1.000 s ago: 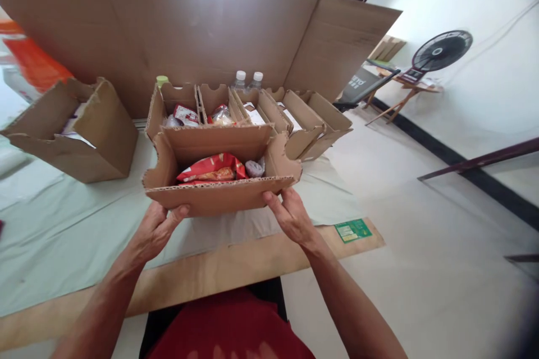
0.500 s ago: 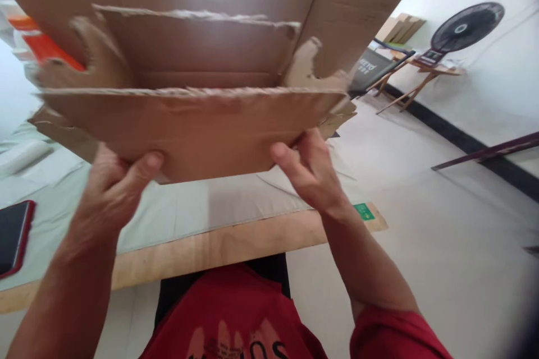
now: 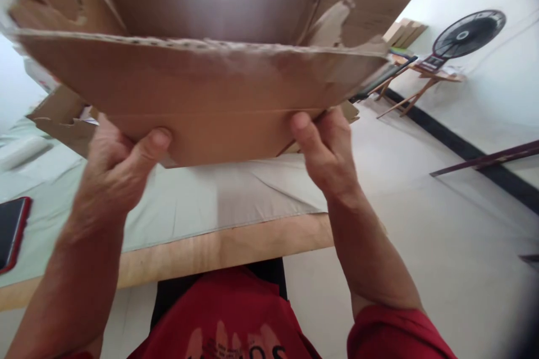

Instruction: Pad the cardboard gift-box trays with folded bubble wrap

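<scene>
A brown cardboard box [image 3: 210,90] with ragged upper edges hangs above the table, tilted so that I see its front wall and part of its inside. My left hand [image 3: 122,157] grips its lower left corner, thumb on the front wall. At the lower right corner my right hand [image 3: 326,146] holds it the same way. The fingers of both hands are hidden behind the cardboard. Notched side flaps stick up at the box's left and right. Behind it stands a larger cardboard piece [image 3: 374,5], mostly covered by the box.
The table has a pale green cloth [image 3: 185,202] and a bare wooden front edge [image 3: 227,241]. A red-cased phone [image 3: 14,233] lies at the left. Farther right, a black fan [image 3: 467,36] stands on a wooden folding stand [image 3: 433,74]. More cardboard [image 3: 63,120] rests behind my left hand.
Both hands have lifted the box a little and brought it closer, so it looks larger. Its upper edge now covers more of the large cardboard piece and hides the orange thing at the left.
</scene>
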The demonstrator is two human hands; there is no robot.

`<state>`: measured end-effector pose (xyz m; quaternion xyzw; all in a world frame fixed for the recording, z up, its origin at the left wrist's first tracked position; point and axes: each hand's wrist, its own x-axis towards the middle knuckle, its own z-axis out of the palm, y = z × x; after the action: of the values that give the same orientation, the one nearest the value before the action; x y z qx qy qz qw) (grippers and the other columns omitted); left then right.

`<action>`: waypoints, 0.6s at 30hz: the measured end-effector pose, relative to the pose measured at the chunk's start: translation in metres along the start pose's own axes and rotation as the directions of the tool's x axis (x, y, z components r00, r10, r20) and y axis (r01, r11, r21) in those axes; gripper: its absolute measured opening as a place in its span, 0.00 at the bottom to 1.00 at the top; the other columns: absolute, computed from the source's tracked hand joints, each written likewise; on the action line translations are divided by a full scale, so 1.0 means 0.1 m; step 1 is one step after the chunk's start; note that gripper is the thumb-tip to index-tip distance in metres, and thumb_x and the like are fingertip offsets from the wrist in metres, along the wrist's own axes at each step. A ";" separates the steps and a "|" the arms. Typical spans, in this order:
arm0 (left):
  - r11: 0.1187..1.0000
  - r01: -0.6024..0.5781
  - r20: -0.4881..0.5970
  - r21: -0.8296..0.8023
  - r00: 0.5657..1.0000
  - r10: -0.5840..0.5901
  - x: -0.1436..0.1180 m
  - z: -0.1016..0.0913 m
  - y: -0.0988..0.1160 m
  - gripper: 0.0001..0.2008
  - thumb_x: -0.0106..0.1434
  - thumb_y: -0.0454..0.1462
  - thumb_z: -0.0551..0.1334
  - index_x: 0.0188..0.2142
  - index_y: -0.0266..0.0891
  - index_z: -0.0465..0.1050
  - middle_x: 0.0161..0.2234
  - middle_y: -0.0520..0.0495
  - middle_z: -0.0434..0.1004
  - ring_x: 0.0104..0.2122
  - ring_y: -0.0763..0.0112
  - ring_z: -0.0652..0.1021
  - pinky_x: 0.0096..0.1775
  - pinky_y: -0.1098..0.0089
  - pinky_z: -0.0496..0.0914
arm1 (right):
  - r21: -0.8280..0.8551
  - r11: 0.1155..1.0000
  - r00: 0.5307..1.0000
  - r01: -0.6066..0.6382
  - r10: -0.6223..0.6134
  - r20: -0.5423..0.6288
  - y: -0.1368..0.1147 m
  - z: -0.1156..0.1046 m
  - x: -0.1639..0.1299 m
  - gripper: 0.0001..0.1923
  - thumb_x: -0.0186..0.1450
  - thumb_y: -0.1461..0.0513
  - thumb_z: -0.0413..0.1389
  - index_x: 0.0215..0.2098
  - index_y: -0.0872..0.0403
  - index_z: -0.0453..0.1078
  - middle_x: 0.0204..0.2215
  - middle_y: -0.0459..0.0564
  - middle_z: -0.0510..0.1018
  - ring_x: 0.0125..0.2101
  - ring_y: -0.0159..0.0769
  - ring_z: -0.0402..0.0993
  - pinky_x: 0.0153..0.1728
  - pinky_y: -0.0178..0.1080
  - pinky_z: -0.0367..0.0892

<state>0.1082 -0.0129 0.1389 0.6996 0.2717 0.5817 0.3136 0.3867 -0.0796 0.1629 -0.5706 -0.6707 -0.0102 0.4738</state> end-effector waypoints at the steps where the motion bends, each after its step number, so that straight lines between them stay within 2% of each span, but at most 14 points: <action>1: 0.999 -0.009 0.026 -0.032 1.000 0.009 -0.01 0.05 0.00 0.20 0.69 0.47 0.67 0.53 0.37 0.72 0.56 0.47 0.78 0.61 0.62 0.75 0.68 0.57 0.63 | 0.003 1.000 1.000 -0.003 0.003 -0.031 0.04 -0.02 0.00 0.33 0.73 0.37 0.44 0.58 0.52 0.68 0.53 0.55 0.78 0.58 0.53 0.72 0.59 0.58 0.69; 4: 0.997 0.003 0.024 -0.078 1.000 -0.001 -0.13 0.23 0.00 0.21 0.69 0.48 0.66 0.55 0.38 0.72 0.55 0.45 0.79 0.57 0.62 0.78 0.64 0.57 0.69 | 0.029 0.999 0.997 -0.041 0.042 -0.058 0.15 -0.09 -0.09 0.31 0.71 0.37 0.50 0.56 0.52 0.69 0.51 0.56 0.78 0.55 0.52 0.75 0.57 0.57 0.70; 7: 0.978 0.205 -0.050 0.025 0.978 -0.204 -0.47 0.18 -0.05 0.23 0.68 0.51 0.65 0.55 0.38 0.73 0.50 0.43 0.81 0.53 0.56 0.80 0.59 0.54 0.75 | 0.099 0.991 0.995 -0.093 0.089 0.044 0.16 0.07 -0.26 0.30 0.70 0.38 0.52 0.55 0.52 0.69 0.48 0.57 0.79 0.50 0.51 0.76 0.53 0.55 0.73; 10: 0.898 0.430 -0.156 0.098 0.897 -0.413 -0.97 -0.15 -0.20 0.27 0.67 0.52 0.65 0.58 0.38 0.71 0.49 0.42 0.82 0.54 0.53 0.80 0.60 0.53 0.74 | 0.168 0.966 0.958 -0.195 0.151 0.244 0.04 0.49 -0.43 0.29 0.69 0.41 0.55 0.56 0.53 0.68 0.48 0.58 0.80 0.48 0.50 0.77 0.49 0.52 0.74; 12: 0.853 0.515 -0.233 0.084 0.842 -0.486 -1.31 -0.42 -0.34 0.28 0.67 0.51 0.64 0.60 0.40 0.69 0.50 0.43 0.81 0.56 0.53 0.79 0.63 0.54 0.72 | 0.175 0.951 0.907 -0.257 0.175 0.382 -0.04 0.83 -0.51 0.28 0.68 0.44 0.57 0.56 0.54 0.67 0.49 0.59 0.80 0.48 0.50 0.76 0.49 0.51 0.74; 14: 0.817 0.575 -0.300 0.055 0.790 -0.535 -1.60 -0.65 -0.46 0.27 0.68 0.50 0.63 0.61 0.43 0.68 0.52 0.43 0.80 0.58 0.54 0.78 0.65 0.54 0.68 | 0.166 0.952 0.852 -0.255 0.141 0.504 -0.11 1.15 -0.52 0.28 0.68 0.47 0.58 0.59 0.54 0.66 0.52 0.60 0.79 0.51 0.51 0.75 0.53 0.51 0.72; 16: 0.789 0.613 -0.365 0.044 0.745 -0.559 -1.79 -0.77 -0.53 0.26 0.68 0.49 0.63 0.62 0.44 0.68 0.54 0.44 0.79 0.59 0.56 0.77 0.67 0.55 0.67 | 0.163 0.965 0.791 -0.205 0.066 0.609 -0.15 1.45 -0.47 0.30 0.68 0.49 0.58 0.62 0.55 0.64 0.56 0.61 0.77 0.56 0.51 0.73 0.56 0.51 0.70; 18: 0.768 0.640 -0.468 0.018 0.685 -0.559 -1.87 -0.77 -0.54 0.27 0.68 0.48 0.64 0.63 0.44 0.66 0.56 0.43 0.78 0.59 0.56 0.77 0.67 0.54 0.66 | 0.175 0.970 0.734 -0.171 0.007 0.679 -0.17 1.70 -0.39 0.33 0.69 0.50 0.58 0.66 0.56 0.61 0.60 0.62 0.75 0.60 0.50 0.71 0.59 0.50 0.68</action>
<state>-0.0012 -0.1074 -0.0123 0.4481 0.6004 0.5603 0.3533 0.2635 -0.0207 0.0531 -0.5096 -0.7647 0.2958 0.2608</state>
